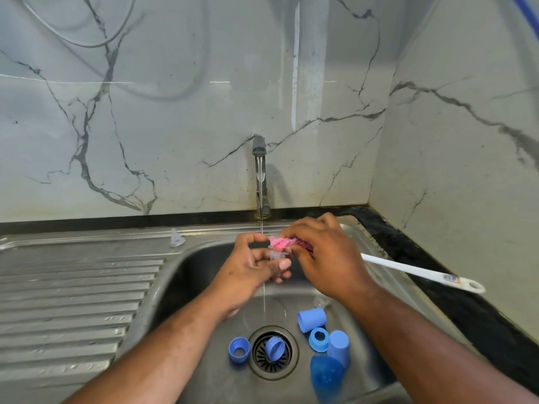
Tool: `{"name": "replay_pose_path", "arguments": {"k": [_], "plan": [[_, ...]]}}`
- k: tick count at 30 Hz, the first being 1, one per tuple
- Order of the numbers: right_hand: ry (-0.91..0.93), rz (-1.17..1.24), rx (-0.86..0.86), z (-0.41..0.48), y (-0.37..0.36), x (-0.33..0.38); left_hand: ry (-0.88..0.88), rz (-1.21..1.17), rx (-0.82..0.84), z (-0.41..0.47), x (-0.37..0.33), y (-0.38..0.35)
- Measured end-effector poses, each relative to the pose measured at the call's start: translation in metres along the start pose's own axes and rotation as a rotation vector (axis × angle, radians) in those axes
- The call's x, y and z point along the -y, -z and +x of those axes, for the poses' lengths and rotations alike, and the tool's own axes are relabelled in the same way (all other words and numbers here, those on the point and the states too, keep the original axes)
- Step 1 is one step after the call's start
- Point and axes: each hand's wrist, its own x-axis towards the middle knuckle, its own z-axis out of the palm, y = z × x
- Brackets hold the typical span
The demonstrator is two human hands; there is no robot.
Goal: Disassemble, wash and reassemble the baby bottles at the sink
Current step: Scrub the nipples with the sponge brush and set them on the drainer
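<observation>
Head view: over a stainless steel sink basin (198, 272), a small clear silicone teat (275, 255) is pinched in the left hand (250, 269) under a thin stream of tap water (261, 225). A white long-handled bottle brush (420, 272) is gripped at its pink sponge head by the right hand (326, 258), touching the teat. Blue plastic caps (311, 319) and screw rings (239, 349) are scattered around the drain (287, 365).

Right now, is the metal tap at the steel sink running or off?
Running. A thin stream of water falls from the metal tap into the steel sink.
</observation>
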Motion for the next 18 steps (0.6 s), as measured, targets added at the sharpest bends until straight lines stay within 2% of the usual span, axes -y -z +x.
{"name": "replay_pose_path", "arguments": {"k": [3,5,13,18], "plan": [[-0.019,0.027,-0.004,0.001,-0.001,-0.003,0.01,-0.044,-0.135,0.003,0.0,0.003],[-0.032,0.026,0.009,0.001,-0.002,-0.003,0.018,-0.07,-0.167,0.004,0.001,0.005],[-0.08,0.106,-0.021,0.001,-0.005,-0.005,0.056,-0.245,-0.112,0.006,-0.001,0.009],[0.075,0.162,0.031,-0.001,-0.002,0.005,0.135,-0.197,-0.089,0.003,-0.006,0.0]]}}
